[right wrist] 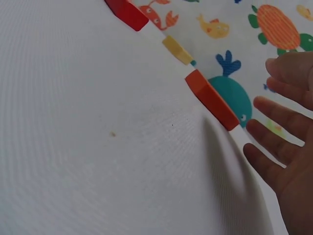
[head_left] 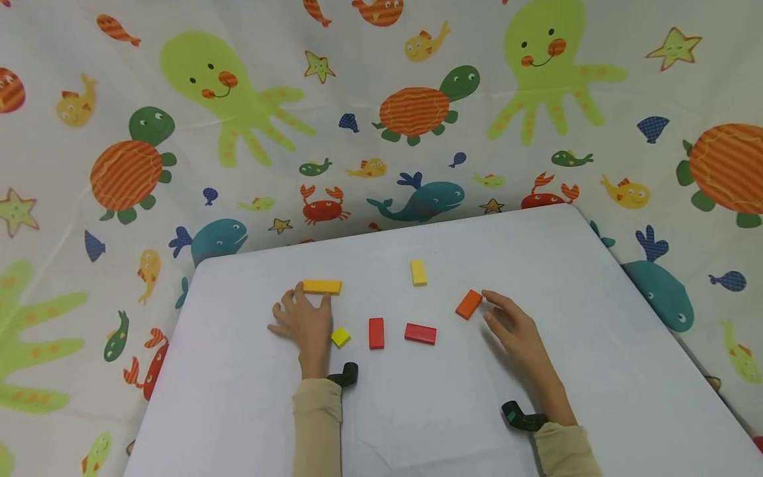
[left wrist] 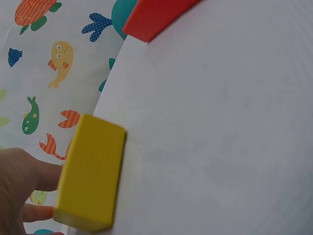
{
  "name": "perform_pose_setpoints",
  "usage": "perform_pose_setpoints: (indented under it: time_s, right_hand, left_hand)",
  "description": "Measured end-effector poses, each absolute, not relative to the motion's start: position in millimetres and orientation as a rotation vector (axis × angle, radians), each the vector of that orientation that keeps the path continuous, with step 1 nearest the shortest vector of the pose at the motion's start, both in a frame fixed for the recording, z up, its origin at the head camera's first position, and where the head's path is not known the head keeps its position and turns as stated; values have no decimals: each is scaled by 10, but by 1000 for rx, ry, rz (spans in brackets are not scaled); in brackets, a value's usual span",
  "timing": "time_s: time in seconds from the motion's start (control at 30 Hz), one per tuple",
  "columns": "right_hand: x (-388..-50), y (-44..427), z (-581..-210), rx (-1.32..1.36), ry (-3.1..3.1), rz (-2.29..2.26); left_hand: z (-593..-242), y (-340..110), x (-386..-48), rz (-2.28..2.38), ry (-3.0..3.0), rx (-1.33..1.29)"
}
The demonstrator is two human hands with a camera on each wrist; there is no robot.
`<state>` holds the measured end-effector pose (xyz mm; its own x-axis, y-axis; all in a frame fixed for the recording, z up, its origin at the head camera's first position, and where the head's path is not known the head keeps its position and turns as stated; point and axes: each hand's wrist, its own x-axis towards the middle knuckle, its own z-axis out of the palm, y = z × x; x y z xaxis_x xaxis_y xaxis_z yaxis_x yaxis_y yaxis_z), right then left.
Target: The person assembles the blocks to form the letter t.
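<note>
My left hand (head_left: 306, 324) lies over the table with its fingers spread. Its index fingertip and thumb are at the near side of a long yellow block (head_left: 322, 287); whether they touch it I cannot tell. By the wrist sits a small lemon-yellow block (head_left: 340, 337). The left wrist view has a yellow block (left wrist: 93, 171) large beside the fingers. To the right, an orange block (head_left: 469, 304) lies just left of my right hand (head_left: 515, 331). In the right wrist view that hand's fingers are apart and hold nothing, with the orange block (right wrist: 212, 100) near the fingertips.
Two red blocks, one upright in view (head_left: 376, 333) and one sideways (head_left: 420, 334), lie between the hands. Farther back is a pale yellow block (head_left: 418, 273). A white table (head_left: 441, 411) carries everything; a sea-animal curtain (head_left: 357, 66) hangs behind its far edge.
</note>
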<state>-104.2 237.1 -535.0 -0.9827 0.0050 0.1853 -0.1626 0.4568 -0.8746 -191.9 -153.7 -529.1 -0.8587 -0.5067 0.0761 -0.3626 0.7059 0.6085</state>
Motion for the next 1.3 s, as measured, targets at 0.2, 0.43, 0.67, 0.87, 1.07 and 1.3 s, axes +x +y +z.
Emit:
perform_pose_setpoints:
  time_s: [0.2, 0.43, 0.67, 0.87, 1.07, 1.3]
  right_hand:
    - [-1078, 2337, -5335, 205, -2525, 1539]
    - [-1147, 2294, -5285, 241, -2544, 1458]
    - [-1215, 2275, -5278, 234, -2570, 1363]
    - [-1296, 2256, -5308, 249, -2586, 1329]
    - [-1345, 2247, -5302, 236, -2634, 1337]
    - [-1384, 2265, -5352, 257, -2677, 1353]
  left_hand:
    - [-5287, -1535, -1955, -894, -2675, 631]
    - [-5298, -1494, -1974, -908, -2706, 552]
    - [-5256, -1422, -1963, -818, -2777, 564]
    - [-5246, -1347, -1962, -777, -2836, 589]
    - [-5292, -1309, -1977, -776, -2816, 598]
    - [-5300, -1299, -1978, -768, -2805, 586]
